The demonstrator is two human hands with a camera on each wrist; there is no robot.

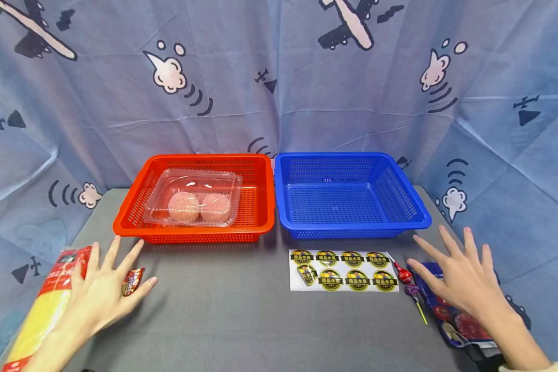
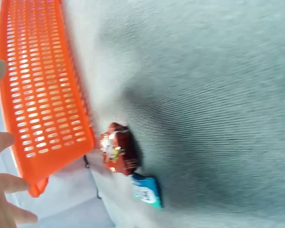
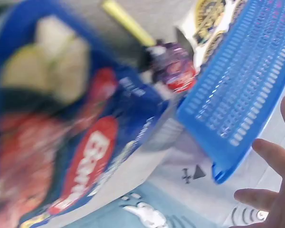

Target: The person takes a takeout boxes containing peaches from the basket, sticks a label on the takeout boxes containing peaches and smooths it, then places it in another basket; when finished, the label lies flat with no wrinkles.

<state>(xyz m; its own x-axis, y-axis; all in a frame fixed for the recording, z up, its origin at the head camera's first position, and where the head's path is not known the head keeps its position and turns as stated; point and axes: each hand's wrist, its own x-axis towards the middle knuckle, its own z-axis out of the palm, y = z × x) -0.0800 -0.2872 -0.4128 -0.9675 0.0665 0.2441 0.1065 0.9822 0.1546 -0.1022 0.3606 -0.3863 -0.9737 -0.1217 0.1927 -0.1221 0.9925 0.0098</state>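
My left hand (image 1: pixel 99 289), fingers spread, is over the table's left side and holds nothing. Beside it lie a long red-and-yellow plastic bag (image 1: pixel 51 299) and a small red snack packet (image 1: pixel 133 280). On the right, my right hand (image 1: pixel 467 284) also has its fingers spread and grips nothing. It partly covers a dark blue food bag (image 1: pixel 467 323). Two lollipops, a red one (image 1: pixel 403 275) and a purple one (image 1: pixel 412 291), lie just left of that bag. In the left wrist view a small blue packet (image 2: pixel 146 190) lies against the red snack packet (image 2: pixel 118 149).
At the back a red basket (image 1: pixel 200 237) holds a clear plastic box (image 1: pixel 192 181) with two pink round items. A blue basket (image 1: pixel 353 227) stands right beside it. In front of the blue basket lies a white sheet of round stickers (image 1: pixel 344 271). A patterned curtain (image 1: pixel 279 77) hangs behind.
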